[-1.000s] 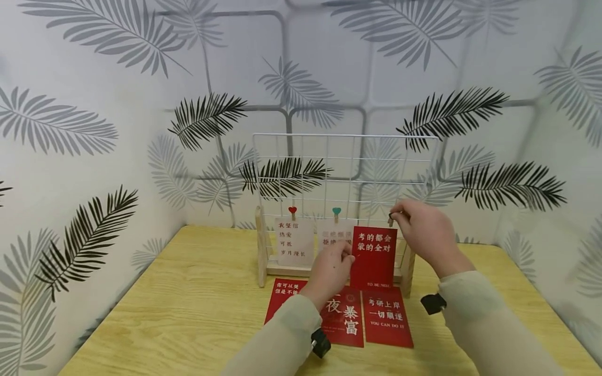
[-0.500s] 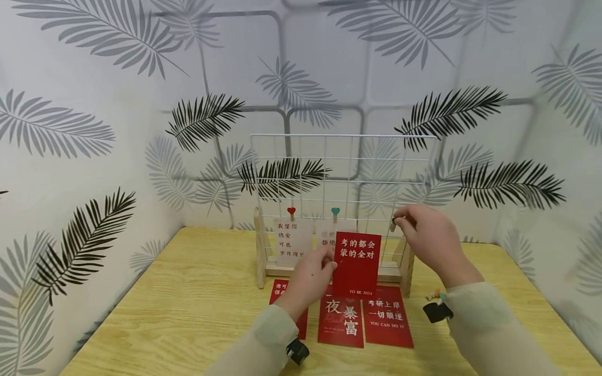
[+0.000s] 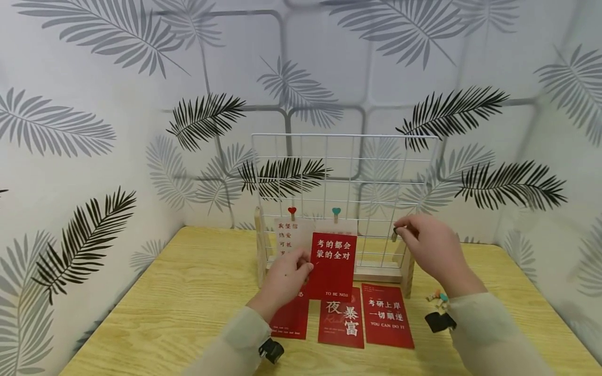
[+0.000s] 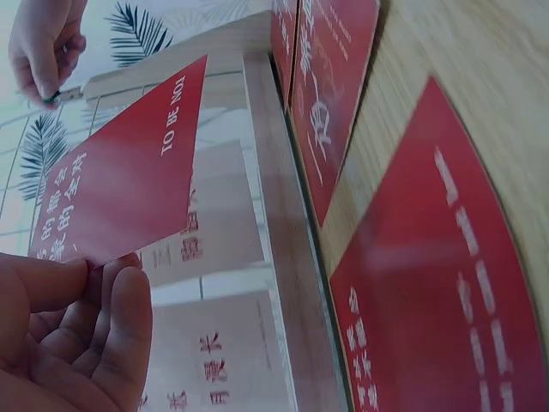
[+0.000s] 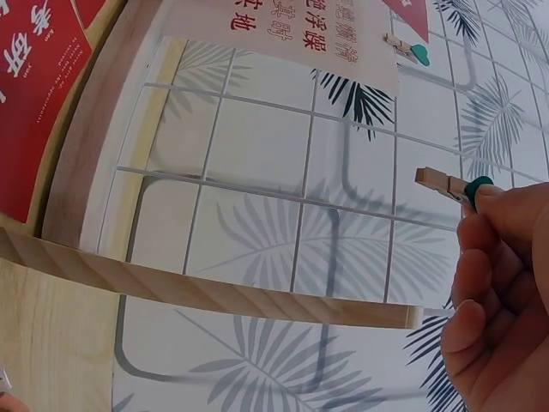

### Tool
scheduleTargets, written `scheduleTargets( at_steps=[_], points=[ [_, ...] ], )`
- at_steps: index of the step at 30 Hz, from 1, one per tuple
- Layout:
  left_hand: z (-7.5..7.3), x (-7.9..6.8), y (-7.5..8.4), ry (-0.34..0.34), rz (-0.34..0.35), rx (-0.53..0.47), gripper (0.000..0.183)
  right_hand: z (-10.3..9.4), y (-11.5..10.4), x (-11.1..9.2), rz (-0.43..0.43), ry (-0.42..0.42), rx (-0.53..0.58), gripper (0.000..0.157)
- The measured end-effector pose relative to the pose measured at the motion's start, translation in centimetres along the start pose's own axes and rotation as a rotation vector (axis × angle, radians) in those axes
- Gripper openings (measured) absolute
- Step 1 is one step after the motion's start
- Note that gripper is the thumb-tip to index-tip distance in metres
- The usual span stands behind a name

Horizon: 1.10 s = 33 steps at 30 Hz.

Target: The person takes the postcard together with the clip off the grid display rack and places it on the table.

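While held upright off the table (image 3: pixel 188 292), pinched by its left edge in the left hand (image 3: pixel 284 282): see red card (image 3: pixel 333 274), gripped between thumb and fingers drawn together, with only the sheet's thickness between. Find it in front of the wire rack (image 3: pixel 345 136), overlapping white cards (image 3: pixel 303 230) clipped there, above red cards (image 3: pixel 340 326) laid flat.

Likely very light; probably thin but stiff, showing no droop from a one-sided pinch. Maybe slick on the printed face; easy to crease if squeezed or bent, so treat corners as fragile. Best taken by a side edge with a gentle thumb-and-finger pinch, keeping off the lettering.

To the right, see wooden clip (image 3: pixel 394 236), well apart from the card, pinched at its green end by thumb and fingertips of the right hand (image 3: pixel 435 248). Also note spare clips (image 3: pixel 439 300) beside the right sleeve (image 3: pixel 494 324).
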State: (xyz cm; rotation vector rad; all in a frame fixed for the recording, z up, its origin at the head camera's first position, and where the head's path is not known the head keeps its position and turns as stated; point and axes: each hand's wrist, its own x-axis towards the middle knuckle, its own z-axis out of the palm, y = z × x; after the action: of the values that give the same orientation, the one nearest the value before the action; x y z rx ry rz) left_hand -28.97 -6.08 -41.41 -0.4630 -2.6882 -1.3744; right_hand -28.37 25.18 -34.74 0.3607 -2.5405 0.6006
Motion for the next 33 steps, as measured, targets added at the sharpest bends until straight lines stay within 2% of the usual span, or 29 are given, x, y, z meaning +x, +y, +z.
scheduleTargets(
  at_steps=[8,12,18,23,27,33],
  points=[
    [-2.2,-0.7,-1.6,-0.041,0.013,-0.030,0.008,0.0,0.9,-1.0,0.015,-0.016,0.023,0.012],
    [-3.3,-1.1,-2.5,-0.054,-0.013,-0.020,0.006,0.0,1.6,-1.5,0.029,-0.029,0.037,0.011],
    [-5.1,-1.7,-3.5,-0.034,-0.039,-0.060,0.005,0.3,2.3,-2.4,0.075,-0.078,0.043,0.017],
    [-6.7,-2.0,-4.0,-0.012,-0.065,-0.089,0.004,0.7,3.0,-3.2,0.094,-0.087,0.029,0.015],
    [-7.7,-2.3,-4.7,-0.003,-0.097,-0.080,0.004,1.1,3.6,-3.7,0.098,-0.106,0.035,0.012],
    [-9.2,-3.1,-6.1,-0.020,-0.122,-0.042,0.003,1.4,4.5,-4.4,0.125,-0.191,0.075,0.012]
  ],
)
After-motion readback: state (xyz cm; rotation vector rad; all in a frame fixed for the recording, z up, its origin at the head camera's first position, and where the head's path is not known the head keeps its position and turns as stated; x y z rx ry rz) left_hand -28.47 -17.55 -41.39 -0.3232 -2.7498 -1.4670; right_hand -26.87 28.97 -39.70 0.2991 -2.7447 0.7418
